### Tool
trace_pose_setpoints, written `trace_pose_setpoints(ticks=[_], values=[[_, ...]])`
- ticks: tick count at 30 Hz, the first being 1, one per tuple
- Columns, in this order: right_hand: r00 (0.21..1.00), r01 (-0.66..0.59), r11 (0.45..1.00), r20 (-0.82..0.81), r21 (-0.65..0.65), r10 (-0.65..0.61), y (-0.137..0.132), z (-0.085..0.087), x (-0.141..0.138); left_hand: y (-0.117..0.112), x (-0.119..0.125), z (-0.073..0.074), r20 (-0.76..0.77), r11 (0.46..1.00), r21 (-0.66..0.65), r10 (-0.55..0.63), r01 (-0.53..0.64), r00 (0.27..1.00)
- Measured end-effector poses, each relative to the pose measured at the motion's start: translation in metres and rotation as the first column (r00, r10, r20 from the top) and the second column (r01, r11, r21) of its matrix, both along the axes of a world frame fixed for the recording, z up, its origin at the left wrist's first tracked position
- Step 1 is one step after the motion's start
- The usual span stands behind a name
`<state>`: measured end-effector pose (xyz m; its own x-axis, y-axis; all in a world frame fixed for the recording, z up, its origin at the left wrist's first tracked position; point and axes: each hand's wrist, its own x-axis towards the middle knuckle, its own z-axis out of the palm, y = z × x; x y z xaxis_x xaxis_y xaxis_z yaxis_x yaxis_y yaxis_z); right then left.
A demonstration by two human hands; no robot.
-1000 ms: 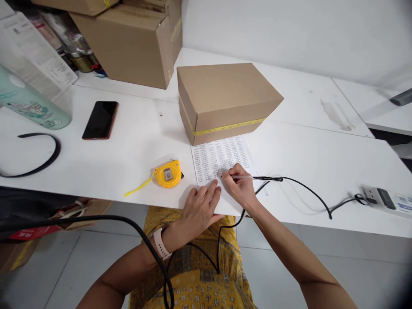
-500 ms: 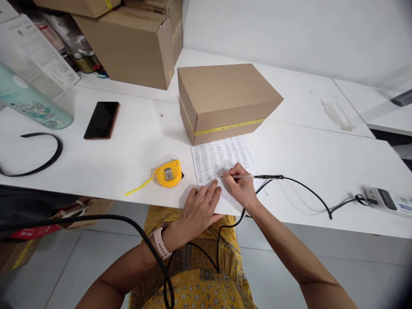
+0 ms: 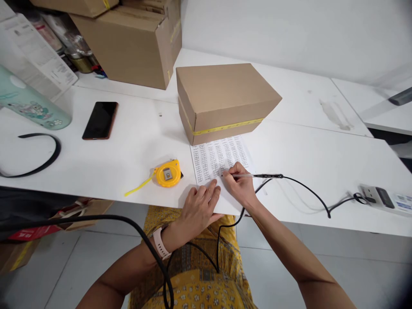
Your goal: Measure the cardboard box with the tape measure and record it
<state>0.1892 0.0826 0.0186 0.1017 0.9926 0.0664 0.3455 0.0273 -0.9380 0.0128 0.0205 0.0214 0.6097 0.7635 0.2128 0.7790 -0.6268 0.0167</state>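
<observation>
My right hand grips a pen, its tip touching a sheet of paper filled with rows of handwriting. My left hand lies flat on the near edge of that sheet, fingers stretched out, with a pale watch on the wrist. The sheet's far end is tucked under a shut cardboard box banded with yellow tape. A yellow tape measure lies just left of the paper, a short length of tape pulled out.
On the white table, a black phone and a mint bottle lie at the left. Larger cardboard boxes stand at the back. A black cable runs to a power strip at the right.
The pen tip has crept slightly along the sheet; otherwise both hands stay in place.
</observation>
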Motion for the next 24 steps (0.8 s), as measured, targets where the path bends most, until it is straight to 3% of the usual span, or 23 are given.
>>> trace_pose_setpoints(ticks=[24], values=[[1.000,-0.016,0.999,0.026,0.034,0.015,0.0016,-0.0003,0.0011,-0.0001,-0.0001,-0.0014,0.021,1.000,0.008,-0.001,0.001,1.000]])
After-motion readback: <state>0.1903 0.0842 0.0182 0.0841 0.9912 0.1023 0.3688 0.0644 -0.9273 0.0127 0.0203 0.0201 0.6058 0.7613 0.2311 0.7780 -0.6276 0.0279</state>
